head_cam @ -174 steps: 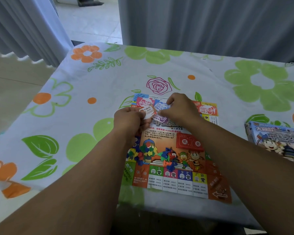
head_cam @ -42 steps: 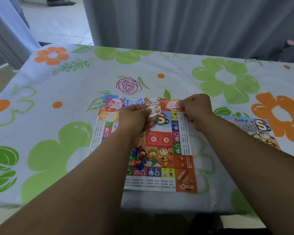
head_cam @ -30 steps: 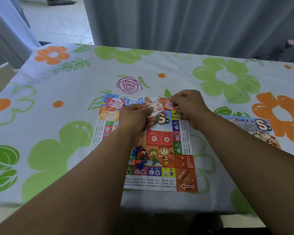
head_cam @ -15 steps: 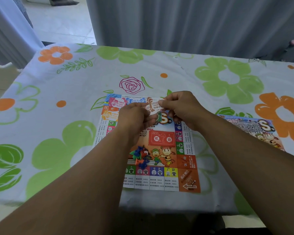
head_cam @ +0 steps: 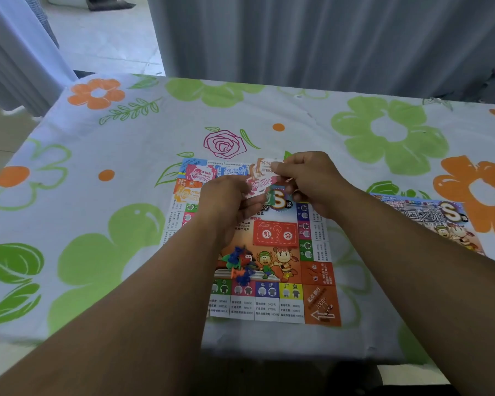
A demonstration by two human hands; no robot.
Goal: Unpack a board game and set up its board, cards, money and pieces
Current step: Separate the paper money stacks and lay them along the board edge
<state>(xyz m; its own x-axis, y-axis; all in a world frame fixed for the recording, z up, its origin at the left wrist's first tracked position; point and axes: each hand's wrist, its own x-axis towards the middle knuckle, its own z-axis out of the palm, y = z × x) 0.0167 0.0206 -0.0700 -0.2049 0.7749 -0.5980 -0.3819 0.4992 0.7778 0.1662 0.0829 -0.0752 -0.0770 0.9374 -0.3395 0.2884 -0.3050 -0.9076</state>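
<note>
A colourful game board (head_cam: 275, 241) lies flat on the flowered tablecloth (head_cam: 103, 155). My left hand (head_cam: 226, 201) holds a small stack of paper money notes (head_cam: 259, 185) above the board's middle. My right hand (head_cam: 312, 178) pinches an orange note (head_cam: 265, 165) just above that stack. Pink (head_cam: 200, 172), blue (head_cam: 235, 170) and orange (head_cam: 187, 194) notes lie along the board's far left corner. A heap of small red, blue and green plastic pieces (head_cam: 239, 265) sits on the board's near left part.
The game box (head_cam: 429, 221) lies flat to the right of the board, partly hidden by my right forearm. Grey curtains (head_cam: 312, 38) hang behind the table. The table's left edge drops to a tiled floor (head_cam: 103, 41).
Since a second ago my right hand has come back from the board's far right edge to the stack and now pinches an orange note above it. The view shifted slightly.
</note>
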